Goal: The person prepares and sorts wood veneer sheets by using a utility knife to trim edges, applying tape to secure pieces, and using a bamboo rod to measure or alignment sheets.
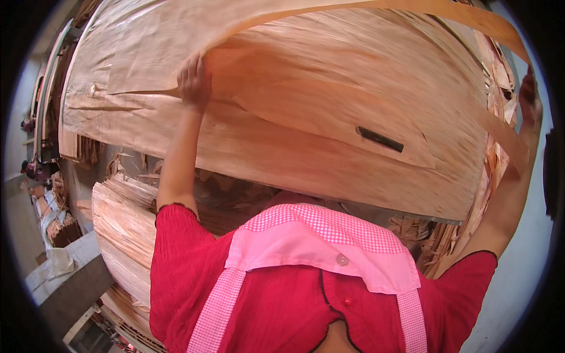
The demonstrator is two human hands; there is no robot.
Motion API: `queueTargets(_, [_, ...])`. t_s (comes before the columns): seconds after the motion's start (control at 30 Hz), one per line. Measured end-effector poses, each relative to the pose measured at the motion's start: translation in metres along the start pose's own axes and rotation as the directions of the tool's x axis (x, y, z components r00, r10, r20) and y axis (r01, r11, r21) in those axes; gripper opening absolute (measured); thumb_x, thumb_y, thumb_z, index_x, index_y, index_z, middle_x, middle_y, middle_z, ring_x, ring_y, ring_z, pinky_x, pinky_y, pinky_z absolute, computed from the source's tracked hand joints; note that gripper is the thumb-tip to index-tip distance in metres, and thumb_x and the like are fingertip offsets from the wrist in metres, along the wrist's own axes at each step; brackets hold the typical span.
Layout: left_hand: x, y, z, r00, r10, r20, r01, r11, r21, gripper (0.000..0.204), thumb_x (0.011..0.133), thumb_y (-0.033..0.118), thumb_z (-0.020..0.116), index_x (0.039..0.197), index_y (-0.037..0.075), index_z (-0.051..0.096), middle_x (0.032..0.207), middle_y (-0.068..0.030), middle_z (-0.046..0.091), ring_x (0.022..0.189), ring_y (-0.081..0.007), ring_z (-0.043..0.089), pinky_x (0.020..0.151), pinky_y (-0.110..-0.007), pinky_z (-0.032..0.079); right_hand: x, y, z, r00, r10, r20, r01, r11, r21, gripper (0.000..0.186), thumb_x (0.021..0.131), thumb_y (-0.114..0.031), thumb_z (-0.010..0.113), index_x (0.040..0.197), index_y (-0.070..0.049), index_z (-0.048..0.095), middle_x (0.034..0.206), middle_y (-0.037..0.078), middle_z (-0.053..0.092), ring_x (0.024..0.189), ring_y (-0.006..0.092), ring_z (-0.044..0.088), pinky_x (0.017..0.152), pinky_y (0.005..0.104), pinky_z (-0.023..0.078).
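Observation:
A wide stack of thin wood veneer sheets [329, 176] lies before me, its top sheet wrinkled and split in places. My left hand [195, 82] is closed on the edge of a long veneer strip [412, 5], left of the middle. From there the strip arches up along the far side and comes down at the far right, where my right hand [531, 100] is raised with its fingers closed at the strip's end. Part of that hand is dark and blurred. A dark, flat, narrow bar-like tool [379, 139] rests on the veneer, apart from both hands.
Another veneer stack [126, 226] stands at the near left, beside a grey beam [76, 282]. Torn veneer scraps [500, 112] hang along the right edge of the main stack. More scraps lie in the gap between the stacks. A pale surface [512, 282] shows at right.

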State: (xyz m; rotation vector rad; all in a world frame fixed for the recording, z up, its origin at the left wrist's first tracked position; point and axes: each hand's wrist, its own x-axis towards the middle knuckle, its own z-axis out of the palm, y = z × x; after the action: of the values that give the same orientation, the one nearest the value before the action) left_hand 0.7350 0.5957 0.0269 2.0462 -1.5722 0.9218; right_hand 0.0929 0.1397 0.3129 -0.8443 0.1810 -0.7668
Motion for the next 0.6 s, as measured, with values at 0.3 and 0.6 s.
queueTargets(0.3, [0.169,0.044,0.137,0.807,-0.339,0.483,0.280,0.941,0.192,0.039,0.080,0.011,0.045,0.118,0.012,0.043,0.127,-0.0154,0.036,0.116,-0.0321,0.038,0.093,-0.042,0.036,-0.122,0.158,-0.018,0.856,-0.122,-0.502,-0.208,0.808,-0.551,0.049,0.089,-0.040,0.041,0.128,-0.012,0.035,0.117,0.005,0.049,0.102,0.0216,0.049,0.085,0.0389,0.041])
queueTargets(0.6, [0.131,0.328,0.074,0.903,0.281,0.325,-0.094,0.868,-0.487,0.053,0.070,0.007,0.059,0.120,0.007,0.044,0.131,-0.0184,0.035,0.122,-0.0358,0.030,0.099,-0.046,0.027,-0.628,0.232,-0.095,0.003,-0.207,-0.978,-0.544,0.821,-0.175,0.012,0.085,-0.023,0.051,0.084,-0.011,0.053,0.058,-0.001,0.045,0.044,0.0102,0.041,0.038,0.0234,0.033])
